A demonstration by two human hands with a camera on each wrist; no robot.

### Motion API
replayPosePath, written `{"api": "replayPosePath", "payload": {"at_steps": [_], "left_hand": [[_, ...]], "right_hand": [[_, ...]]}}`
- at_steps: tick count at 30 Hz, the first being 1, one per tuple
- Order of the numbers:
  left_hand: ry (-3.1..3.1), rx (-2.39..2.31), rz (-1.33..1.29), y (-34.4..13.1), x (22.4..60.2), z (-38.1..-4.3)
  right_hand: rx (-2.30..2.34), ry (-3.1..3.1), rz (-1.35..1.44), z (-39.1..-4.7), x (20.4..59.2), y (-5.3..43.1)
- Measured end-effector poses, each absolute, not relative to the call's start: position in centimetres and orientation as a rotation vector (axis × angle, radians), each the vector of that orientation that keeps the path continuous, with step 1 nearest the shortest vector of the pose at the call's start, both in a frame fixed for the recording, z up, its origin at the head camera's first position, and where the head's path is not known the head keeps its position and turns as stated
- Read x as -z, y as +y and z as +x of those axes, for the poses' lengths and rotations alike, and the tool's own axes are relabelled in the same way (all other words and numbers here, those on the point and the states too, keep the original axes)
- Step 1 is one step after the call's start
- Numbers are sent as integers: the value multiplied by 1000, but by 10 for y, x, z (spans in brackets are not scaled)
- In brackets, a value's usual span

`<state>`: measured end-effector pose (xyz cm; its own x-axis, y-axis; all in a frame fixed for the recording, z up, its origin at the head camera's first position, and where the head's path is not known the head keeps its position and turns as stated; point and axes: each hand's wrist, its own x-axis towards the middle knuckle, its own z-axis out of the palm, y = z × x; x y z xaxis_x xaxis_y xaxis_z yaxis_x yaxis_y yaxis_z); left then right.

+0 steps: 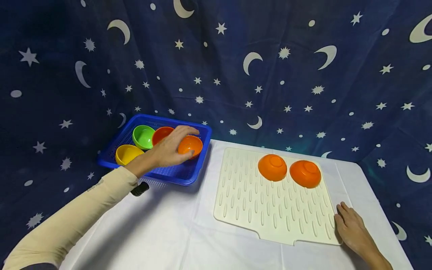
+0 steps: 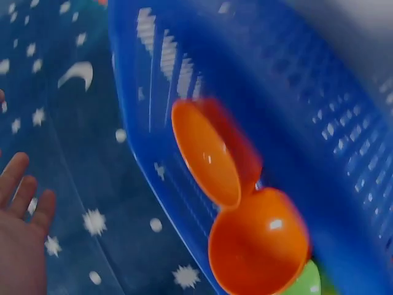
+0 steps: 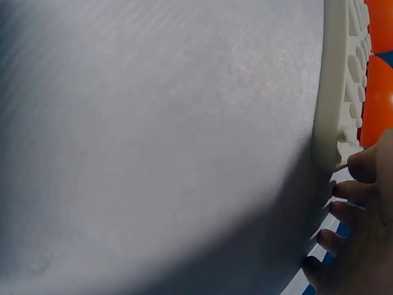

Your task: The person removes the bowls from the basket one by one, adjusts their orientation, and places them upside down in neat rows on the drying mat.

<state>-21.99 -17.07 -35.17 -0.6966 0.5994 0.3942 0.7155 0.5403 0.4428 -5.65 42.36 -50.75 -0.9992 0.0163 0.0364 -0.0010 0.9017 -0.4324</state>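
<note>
My left hand (image 1: 173,148) reaches over a blue basket (image 1: 183,182), its fingers spread above an orange bowl (image 1: 193,144). In the left wrist view the hand (image 2: 23,227) shows loosely bent fingers, apart from the tilted orange bowl (image 2: 206,153). Beside that bowl sit a red-orange bowl (image 1: 161,134), a green bowl (image 1: 143,137) and a yellow bowl (image 1: 127,153). On a cream ridged mat (image 1: 263,213) two orange bowls (image 1: 272,167) lean with their bases up. Near the mat's lower right corner, my right hand (image 1: 354,228) rests on the table, thumb by the mat's edge.
A white cloth (image 1: 189,240) covers the table. Dark blue fabric (image 1: 236,45) with moons and stars hangs behind and at both sides. The basket stands at the back left, with the mat to its right.
</note>
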Motion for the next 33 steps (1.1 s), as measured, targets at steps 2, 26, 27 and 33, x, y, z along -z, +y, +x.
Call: {"api": "replayPosePath", "payload": {"at_steps": [2, 26, 27, 33], "left_hand": [[-2657, 955, -1008, -177, 346, -230], [-3572, 327, -664, -158, 385, -320], [-3570, 326, -659, -158, 386, -320], [-3570, 276, -623, -160, 389, -318]], "right_hand": [[-663, -3031, 0, -59, 506, 423], [-574, -3115, -67, -55, 507, 417], [-563, -3117, -74, -54, 507, 416], [-526, -3113, -32, -54, 509, 417]]}}
